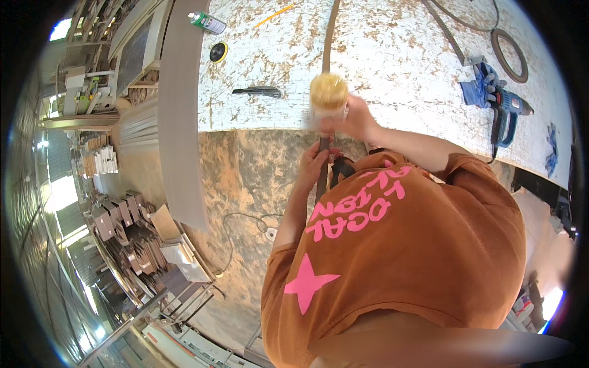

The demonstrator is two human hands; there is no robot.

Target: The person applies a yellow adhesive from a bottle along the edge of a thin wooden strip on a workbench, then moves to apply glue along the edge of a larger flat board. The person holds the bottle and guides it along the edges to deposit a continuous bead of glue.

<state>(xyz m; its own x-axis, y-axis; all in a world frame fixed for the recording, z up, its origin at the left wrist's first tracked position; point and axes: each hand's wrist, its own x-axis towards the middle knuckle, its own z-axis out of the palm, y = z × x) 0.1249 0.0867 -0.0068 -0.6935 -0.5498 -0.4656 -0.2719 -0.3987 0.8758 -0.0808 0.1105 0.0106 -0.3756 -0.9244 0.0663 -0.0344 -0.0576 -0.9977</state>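
Note:
A long narrow brown strip [329,40] runs across the white, brown-flecked table [270,46] and hangs over its near edge. Below that edge my left hand [315,161] pinches the strip between thumb and fingers. My right hand [357,121] is closed around a round, see-through container with a yellowish upper part [329,92], held over the strip at the table's edge. Motion blurs the container's lower part and my right fingers, so what it holds is unclear. To the left of it lies a dark utility knife [257,91].
A spray can [207,23], a black-and-yellow disc pad [218,53] and a yellow pencil [274,16] lie at the far left. On the right are a blue heat gun [507,113], blue gloves [475,92] and a brown coil [509,56]. A cable [226,236] crosses the floor.

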